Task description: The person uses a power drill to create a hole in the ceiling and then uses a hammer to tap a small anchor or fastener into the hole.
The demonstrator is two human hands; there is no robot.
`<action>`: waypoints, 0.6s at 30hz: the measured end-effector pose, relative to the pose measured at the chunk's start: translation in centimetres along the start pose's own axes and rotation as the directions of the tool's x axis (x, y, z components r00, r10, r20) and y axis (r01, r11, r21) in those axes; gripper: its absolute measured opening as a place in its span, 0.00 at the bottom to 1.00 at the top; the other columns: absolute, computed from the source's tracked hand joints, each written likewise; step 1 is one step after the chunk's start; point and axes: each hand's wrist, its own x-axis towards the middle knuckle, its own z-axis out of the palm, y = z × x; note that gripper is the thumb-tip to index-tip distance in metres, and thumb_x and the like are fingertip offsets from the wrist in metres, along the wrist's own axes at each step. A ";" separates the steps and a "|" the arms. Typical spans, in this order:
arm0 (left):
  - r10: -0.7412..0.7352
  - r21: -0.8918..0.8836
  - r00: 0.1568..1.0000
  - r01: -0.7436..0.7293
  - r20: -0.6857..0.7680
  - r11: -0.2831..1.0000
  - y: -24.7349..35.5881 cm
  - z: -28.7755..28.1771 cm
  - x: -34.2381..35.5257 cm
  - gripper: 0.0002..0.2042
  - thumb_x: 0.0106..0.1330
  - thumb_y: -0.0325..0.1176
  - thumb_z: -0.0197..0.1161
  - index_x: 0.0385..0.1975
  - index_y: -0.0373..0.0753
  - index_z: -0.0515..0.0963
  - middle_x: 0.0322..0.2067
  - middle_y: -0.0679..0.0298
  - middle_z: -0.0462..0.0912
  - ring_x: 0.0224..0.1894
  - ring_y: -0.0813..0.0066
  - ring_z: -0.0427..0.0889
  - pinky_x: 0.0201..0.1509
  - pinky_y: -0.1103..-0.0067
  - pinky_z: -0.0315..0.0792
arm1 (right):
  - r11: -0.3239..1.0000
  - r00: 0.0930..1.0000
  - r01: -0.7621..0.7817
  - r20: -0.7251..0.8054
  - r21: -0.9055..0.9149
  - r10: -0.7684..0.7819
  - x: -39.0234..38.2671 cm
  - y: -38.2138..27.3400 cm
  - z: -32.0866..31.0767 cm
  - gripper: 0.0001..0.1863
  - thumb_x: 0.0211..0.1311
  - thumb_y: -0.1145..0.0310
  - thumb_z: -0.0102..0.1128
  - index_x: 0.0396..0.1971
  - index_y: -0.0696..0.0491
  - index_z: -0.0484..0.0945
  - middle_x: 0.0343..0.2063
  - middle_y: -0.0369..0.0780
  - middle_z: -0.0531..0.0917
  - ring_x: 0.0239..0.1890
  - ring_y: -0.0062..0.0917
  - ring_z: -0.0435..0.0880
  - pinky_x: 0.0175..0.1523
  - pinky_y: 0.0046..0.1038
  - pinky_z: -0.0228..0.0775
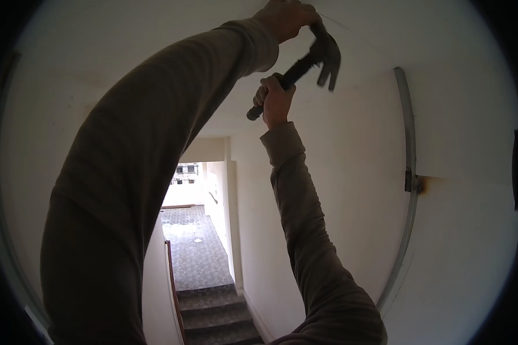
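Raised overhead, my right hand is wrapped round the handle of a dark claw hammer. The hammer tilts up to the right, its forked claw pointing down and its head close to my left fingertips. My left hand is at the top of the view, against the pale surface, with its fingers drawn together. Whatever may be between those fingers is hidden by the hand and the hammer head. A thin line shows on the pale surface just right of the left hand. Both forearms are in long brown sleeves.
Below, dark steps lead to a patterned floor by a bright opening. A brown handrail edges the stairs. A grey strip runs along the right wall, beside a brown scorch-like stain.
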 end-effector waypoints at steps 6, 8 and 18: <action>0.060 -0.004 0.996 -0.061 -0.063 0.998 -0.7 0.9 -0.1 0.17 0.66 0.18 0.54 0.47 0.46 0.82 0.50 0.67 0.84 0.56 0.68 0.80 0.61 0.64 0.65 | 0.939 0.955 0.292 -0.102 0.183 -0.277 -1.0 0.7 0.5 0.13 0.53 0.79 0.56 0.16 0.53 0.64 0.08 0.33 0.65 0.07 0.18 0.60 0.17 0.26 0.59; 0.067 0.008 0.995 -0.067 -0.080 0.998 0.1 0.6 0.4 0.17 0.66 0.18 0.54 0.47 0.47 0.83 0.49 0.67 0.85 0.55 0.68 0.80 0.61 0.64 0.65 | 0.892 0.927 0.376 -0.103 0.250 -0.362 -0.2 0.8 -0.1 0.12 0.53 0.80 0.56 0.17 0.52 0.64 0.09 0.33 0.65 0.08 0.17 0.60 0.18 0.26 0.60; 0.020 -0.036 1.000 -0.021 -0.018 0.999 0.0 -0.6 0.2 0.15 0.69 0.19 0.52 0.44 0.44 0.83 0.50 0.65 0.82 0.55 0.68 0.79 0.61 0.64 0.65 | 0.958 0.968 0.250 -0.053 0.140 -0.245 0.0 0.7 0.0 0.13 0.54 0.78 0.54 0.15 0.50 0.62 0.08 0.32 0.62 0.08 0.20 0.57 0.19 0.28 0.59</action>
